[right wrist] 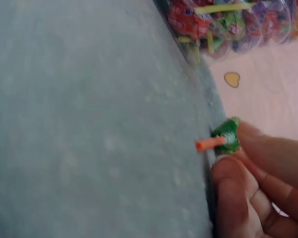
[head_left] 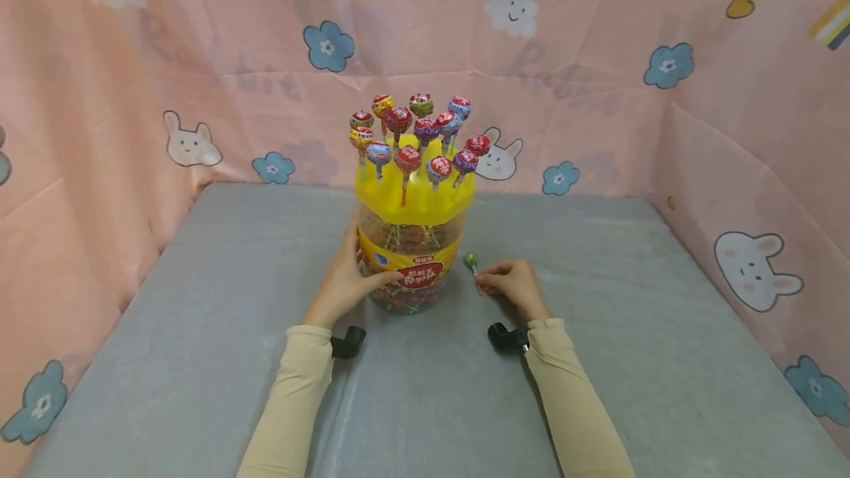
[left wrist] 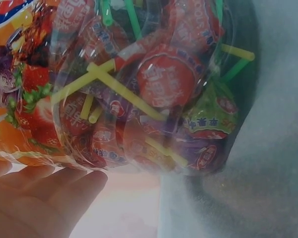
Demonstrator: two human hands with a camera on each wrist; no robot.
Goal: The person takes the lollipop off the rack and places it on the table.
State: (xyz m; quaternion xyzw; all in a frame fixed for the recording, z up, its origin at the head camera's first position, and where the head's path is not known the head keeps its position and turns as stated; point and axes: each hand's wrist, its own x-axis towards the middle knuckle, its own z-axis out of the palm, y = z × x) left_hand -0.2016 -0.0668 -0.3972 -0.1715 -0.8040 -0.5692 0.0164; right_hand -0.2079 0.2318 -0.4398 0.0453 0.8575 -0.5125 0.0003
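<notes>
A clear plastic jar [head_left: 430,237] full of wrapped lollipops stands upright, with a yellow lid [head_left: 425,205] on top. Several lollipops [head_left: 408,158] stick up out of that lid. My left hand [head_left: 344,280] holds the jar from the left, thumb across the front label and fingers along the side. In the left wrist view those fingers [left wrist: 84,191] lie against the jar's wall. To the right of the jar, my right hand [head_left: 514,285] pinches a green-wrapped lollipop [head_left: 471,260] by its red-orange stick. The stick's end [right wrist: 208,144] points away from the fingers in the right wrist view.
A grey cloth-covered table [head_left: 631,301] spreads around the jar. Behind it and at both sides hangs a pink curtain [head_left: 584,131] printed with rabbits, flowers and rainbows. Black wrist cameras [head_left: 508,338] sit at both cuffs.
</notes>
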